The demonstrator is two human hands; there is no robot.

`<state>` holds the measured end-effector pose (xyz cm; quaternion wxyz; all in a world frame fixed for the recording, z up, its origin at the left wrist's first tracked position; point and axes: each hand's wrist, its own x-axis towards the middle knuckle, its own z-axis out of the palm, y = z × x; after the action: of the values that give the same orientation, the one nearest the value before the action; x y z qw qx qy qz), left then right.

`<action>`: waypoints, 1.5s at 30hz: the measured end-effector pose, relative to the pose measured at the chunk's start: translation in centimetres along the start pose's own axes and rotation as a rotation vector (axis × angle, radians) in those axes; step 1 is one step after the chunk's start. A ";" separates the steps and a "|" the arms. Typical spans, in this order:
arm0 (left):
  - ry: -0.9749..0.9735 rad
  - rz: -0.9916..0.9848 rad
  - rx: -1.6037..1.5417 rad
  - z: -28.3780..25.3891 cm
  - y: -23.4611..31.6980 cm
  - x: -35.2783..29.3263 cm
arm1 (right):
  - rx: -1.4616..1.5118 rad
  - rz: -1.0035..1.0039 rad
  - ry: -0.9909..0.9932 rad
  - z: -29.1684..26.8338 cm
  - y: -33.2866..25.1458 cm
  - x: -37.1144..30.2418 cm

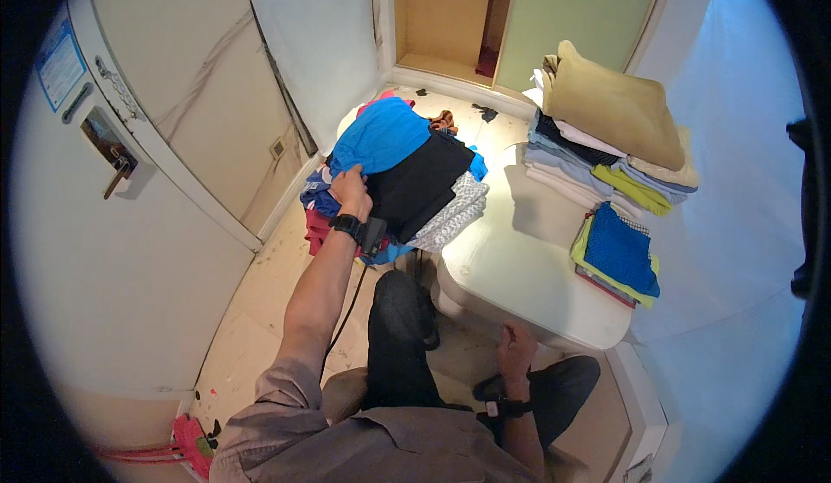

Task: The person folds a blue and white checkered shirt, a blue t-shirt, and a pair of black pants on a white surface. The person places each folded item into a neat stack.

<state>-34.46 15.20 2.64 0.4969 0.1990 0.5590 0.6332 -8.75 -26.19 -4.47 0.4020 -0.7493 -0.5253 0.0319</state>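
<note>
My left hand point(351, 190) reaches to the heap of clothes and is closed on the near edge of a bright blue garment point(385, 135). Beneath and beside that garment lie a black garment point(415, 184), a grey-white knitted piece point(454, 215) and dark blue and red cloth at the left. Over my right leg, by the front edge of the white bench point(528, 284), my right hand point(517, 349) is held with its fingers curled in, and nothing shows in it. A dark strap with a small device is on each wrist.
On the bench's right side stands a tall stack of folded clothes point(610, 137), a tan one on top. A smaller folded pile point(619, 254) with blue and yellow-green cloth lies nearer. A white door point(121, 249) is at left, and a pink item point(192, 444) lies on the floor.
</note>
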 end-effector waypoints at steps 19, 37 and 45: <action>-1.077 0.597 0.524 -2.6 -3.2 -43.1 | 0.187 -0.007 0.447 -8.9 -5.7 -1.4; -1.388 -0.052 0.003 -10.3 -9.3 -44.4 | 1.204 0.592 0.657 -12.7 -0.8 -8.3; -0.977 -0.142 0.227 -9.9 -10.2 -40.2 | 1.236 0.026 0.987 -21.5 -2.0 -7.2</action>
<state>-21.13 -25.33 2.72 0.7176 0.4864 0.3387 0.3658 -3.37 -44.03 8.63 0.9316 -0.3237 -0.1645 -0.0135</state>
